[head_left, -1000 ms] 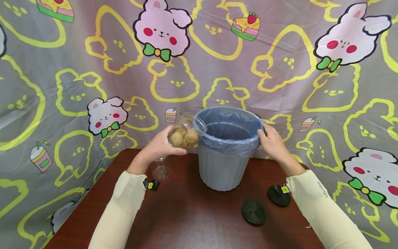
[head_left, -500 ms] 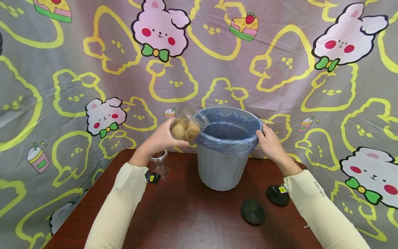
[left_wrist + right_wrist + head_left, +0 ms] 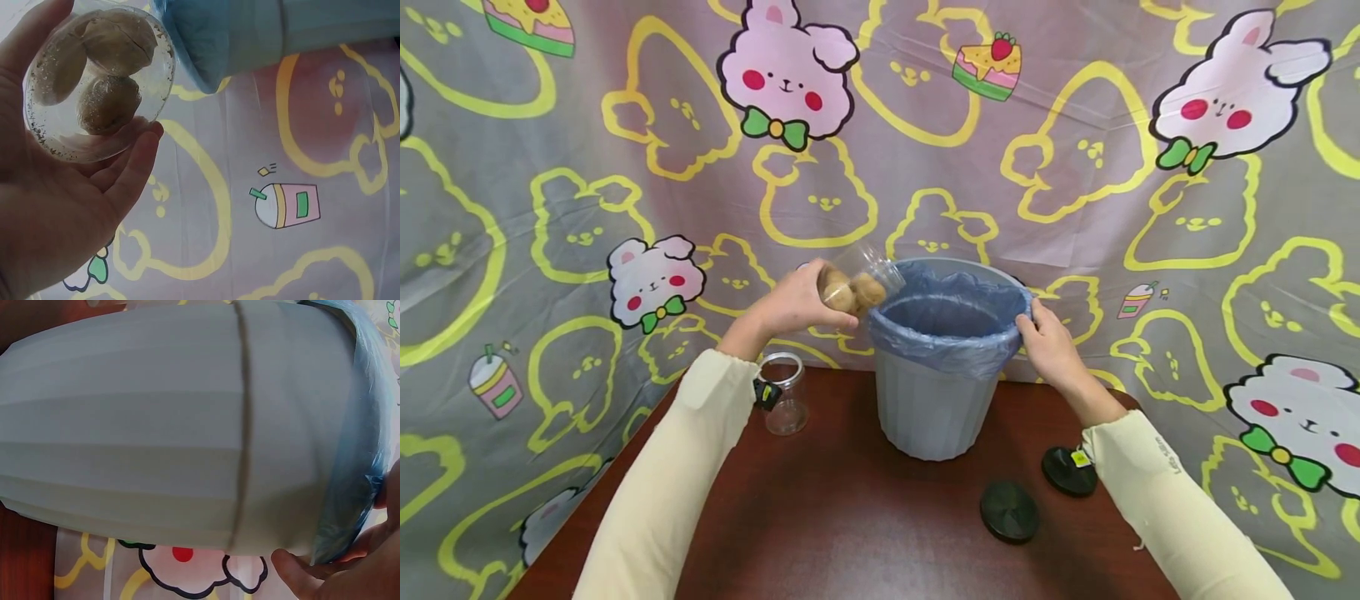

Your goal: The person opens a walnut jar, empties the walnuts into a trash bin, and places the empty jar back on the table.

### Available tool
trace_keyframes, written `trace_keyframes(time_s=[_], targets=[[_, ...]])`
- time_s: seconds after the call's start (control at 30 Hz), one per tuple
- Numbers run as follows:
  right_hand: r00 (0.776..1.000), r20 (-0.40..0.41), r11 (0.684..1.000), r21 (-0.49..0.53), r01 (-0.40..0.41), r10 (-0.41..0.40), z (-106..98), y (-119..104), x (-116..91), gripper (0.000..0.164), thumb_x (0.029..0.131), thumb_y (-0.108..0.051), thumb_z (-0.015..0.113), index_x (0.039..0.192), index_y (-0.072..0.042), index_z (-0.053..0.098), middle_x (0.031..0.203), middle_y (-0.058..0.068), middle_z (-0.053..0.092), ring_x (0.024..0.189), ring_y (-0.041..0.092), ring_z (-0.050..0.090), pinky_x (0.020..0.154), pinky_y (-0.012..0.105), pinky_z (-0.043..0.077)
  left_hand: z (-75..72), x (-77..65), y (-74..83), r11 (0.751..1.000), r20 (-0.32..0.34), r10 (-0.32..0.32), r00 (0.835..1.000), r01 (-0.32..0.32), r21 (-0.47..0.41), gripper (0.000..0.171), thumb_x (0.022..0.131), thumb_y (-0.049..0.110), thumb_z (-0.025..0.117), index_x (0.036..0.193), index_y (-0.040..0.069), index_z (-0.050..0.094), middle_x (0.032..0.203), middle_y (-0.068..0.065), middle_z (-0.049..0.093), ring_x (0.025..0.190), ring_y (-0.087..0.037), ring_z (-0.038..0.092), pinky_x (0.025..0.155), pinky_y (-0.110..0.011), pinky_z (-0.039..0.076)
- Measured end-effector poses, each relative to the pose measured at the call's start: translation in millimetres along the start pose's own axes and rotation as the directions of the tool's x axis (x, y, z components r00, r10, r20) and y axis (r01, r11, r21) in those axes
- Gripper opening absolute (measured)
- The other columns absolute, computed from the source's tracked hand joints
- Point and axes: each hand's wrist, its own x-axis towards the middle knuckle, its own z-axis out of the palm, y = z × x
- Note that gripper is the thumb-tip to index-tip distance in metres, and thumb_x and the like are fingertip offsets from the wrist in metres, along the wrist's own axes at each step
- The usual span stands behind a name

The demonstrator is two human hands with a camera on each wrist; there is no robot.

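My left hand grips a clear plastic jar by its lower part, tilted with its open mouth toward the bin's left rim. Several round tan lumps, which look like walnuts, lie inside. Through the jar's bottom, the left wrist view shows dark crumbs beside the walnuts. The grey waste bin stands upright, lined with a blue plastic bag folded over its rim. On the right, my right hand pinches the lined rim, its thumb against the outer wall.
A second clear jar, lidless, stands on the dark red table left of the bin. Two black round lids lie at the right front, one close to the right sleeve. A patterned cloth hangs behind the table.
My left hand has lifted the jar and tipped it further toward the bin, the lumps shifting inside it. The second jar now shows more fully. My right hand keeps its hold on the rim.
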Motion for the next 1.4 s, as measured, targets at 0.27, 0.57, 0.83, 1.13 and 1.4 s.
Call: trace_keyframes(time_s=[0.27, 0.57, 0.83, 1.13, 1.4], targets=[[1.0, -0.017, 1.0, -0.002, 0.019, -0.02, 0, 1, -1, 0.061, 0.102, -0.029, 0.029, 0.146, 0.006, 0.006, 0.151, 0.03, 0.008, 0.139, 0.041, 0.008, 0.11, 0.052, 0.011, -5.8, 11.8, 12.3, 0.999, 0.018, -0.02, 1.0, 0.019, 0.044, 0.079, 0.066, 0.036, 0.085, 0.124, 0.005, 0.042, 0.103, -0.01, 0.056, 0.088, -0.025, 0.056, 0.074, -0.037, 0.047], [1.0, -0.018, 1.0, -0.002, 0.019, -0.019, 0, 0, -1, 0.061, 0.102, -0.028, 0.029, 0.146, 0.006, 0.006, 0.151, 0.029, 0.008, 0.139, 0.04, 0.008, 0.11, 0.052, 0.011, -2.3, 20.3, 15.7, 0.991, 0.023, 0.022, 1.0, -0.024, 0.134, 0.071, 0.064, 0.033, 0.086, 0.115, 0.004, 0.045, 0.1, -0.01, 0.054, 0.084, -0.024, 0.055, 0.071, -0.036, 0.047], [1.0, -0.005, 1.0, -0.001, 0.008, -0.008, -1, -1, -2, 0.061, 0.102, -0.029, 0.028, 0.146, 0.005, 0.004, 0.152, 0.028, 0.007, 0.139, 0.04, 0.007, 0.11, 0.052, 0.011, -0.4, 27.0, 22.1, 0.965, -0.009, 0.044, 0.999, -0.04, 0.26, 0.069, 0.061, 0.031, 0.088, 0.109, 0.005, 0.046, 0.097, -0.008, 0.054, 0.083, -0.025, 0.054, 0.071, -0.038, 0.045], [1.0, -0.01, 1.0, 0.003, 0.008, -0.008, 0, -1, -1, 0.062, 0.102, -0.031, 0.028, 0.147, 0.005, 0.005, 0.152, 0.027, 0.007, 0.14, 0.039, 0.007, 0.11, 0.052, 0.011, -0.8, 34.5, 25.7, 0.916, -0.029, -0.003, 1.0, 0.015, 0.401, 0.076, 0.059, 0.041, 0.087, 0.112, 0.007, 0.045, 0.097, -0.006, 0.051, 0.085, -0.025, 0.052, 0.072, -0.04, 0.044], [1.0, -0.021, 1.0, 0.0, 0.017, -0.017, 1, 1, 0, 0.061, 0.102, -0.029, 0.029, 0.146, 0.006, 0.007, 0.152, 0.028, 0.01, 0.139, 0.039, 0.009, 0.11, 0.051, 0.012, 0.4, 38.2, 25.6, 0.868, -0.031, 0.015, 0.999, 0.002, 0.497, 0.079, 0.058, 0.043, 0.088, 0.113, 0.007, 0.044, 0.103, -0.008, 0.049, 0.091, -0.025, 0.05, 0.076, -0.042, 0.045]])
